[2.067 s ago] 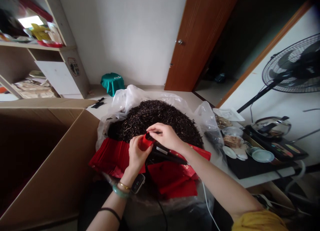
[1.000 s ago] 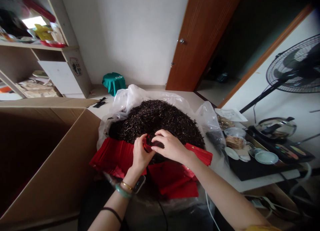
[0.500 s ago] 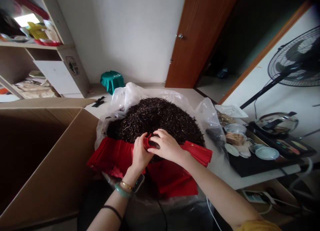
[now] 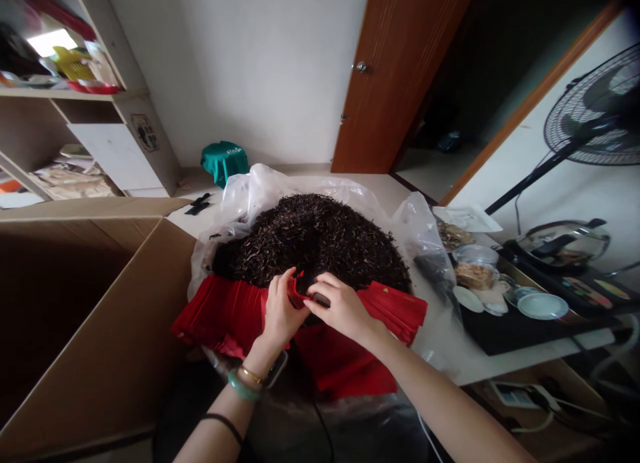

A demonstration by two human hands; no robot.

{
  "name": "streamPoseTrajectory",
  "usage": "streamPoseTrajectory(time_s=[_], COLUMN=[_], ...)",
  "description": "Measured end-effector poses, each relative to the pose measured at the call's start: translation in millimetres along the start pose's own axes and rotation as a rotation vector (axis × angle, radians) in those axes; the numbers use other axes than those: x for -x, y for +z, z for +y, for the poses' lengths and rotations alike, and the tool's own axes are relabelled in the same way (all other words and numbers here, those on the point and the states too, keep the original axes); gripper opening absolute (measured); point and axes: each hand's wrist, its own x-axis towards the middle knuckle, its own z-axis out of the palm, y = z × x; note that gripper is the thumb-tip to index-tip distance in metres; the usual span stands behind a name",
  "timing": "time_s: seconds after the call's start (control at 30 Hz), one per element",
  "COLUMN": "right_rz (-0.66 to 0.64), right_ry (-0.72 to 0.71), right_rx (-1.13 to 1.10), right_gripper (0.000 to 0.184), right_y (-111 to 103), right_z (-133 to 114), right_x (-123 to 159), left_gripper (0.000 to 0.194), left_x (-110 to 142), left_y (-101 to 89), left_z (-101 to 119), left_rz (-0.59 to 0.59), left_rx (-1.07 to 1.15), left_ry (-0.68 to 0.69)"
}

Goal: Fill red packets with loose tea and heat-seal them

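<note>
My left hand (image 4: 281, 311) is closed on a small red packet (image 4: 299, 291), whose mouth gapes upward. Right beside it, the bent fingers of my right hand (image 4: 345, 307) curl together at the packet's edge. Something dark shows between them, too small to make out. Just beyond both hands rises a heap of dark, dry tea leaves (image 4: 315, 233) in a clear plastic bag (image 4: 260, 181). Flat red packets lie around my wrists: a fanned stack on the left (image 4: 220, 313), another on the right (image 4: 397, 309), and more in front (image 4: 345, 366).
An open cardboard box (image 4: 105, 336) stands close on the left. On the right, a black tray (image 4: 505, 339) holds small dishes (image 4: 543, 306) and a glass kettle (image 4: 565, 241). A standing fan (image 4: 595, 113) rises behind it. A green cloth-covered thing (image 4: 225, 163) sits by the wall.
My right hand has drawn slightly down and right from the packet's mouth, its fingers curling closer together. My left hand stays nearly in place with the red packet.
</note>
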Motion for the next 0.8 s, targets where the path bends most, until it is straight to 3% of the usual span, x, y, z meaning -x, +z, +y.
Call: streamPoseTrajectory(time_s=[0.17, 0.37, 0.47, 0.63, 0.8], right_rz=[0.069, 0.006, -0.028, 0.003, -0.007], right_ry=[0.034, -0.004, 0.077, 0.298, 0.376], right_rx=[-0.203, -0.322, -0.426, -0.654, -0.544], right_gripper=[0.010, 0.009, 0.012, 0.043, 0.024], right_y=[-6.1, -25.8, -24.7, -13.3, -6.6], right_z=[11.4, 11.2, 5.8, 3.9, 7.6], right_x=[3.7, 4.6, 6.1, 7.5, 6.5], left_gripper=[0.067, 0.056, 0.053, 0.052, 0.046], left_x=[-2.3, -9.9, -10.3, -8.1, -6.3], left_y=[-9.4, -22.5, -24.3, -26.1, -25.8], left_z=[7.2, 14.8, 19.1, 25.2, 27.7], left_rz=[-0.098, -0.386, -0.387, -0.318, -0.294], left_rx=[0.136, 0.513, 0.613, 0.680, 0.684], left_ry=[0.028, -0.284, -0.394, -0.466, -0.457])
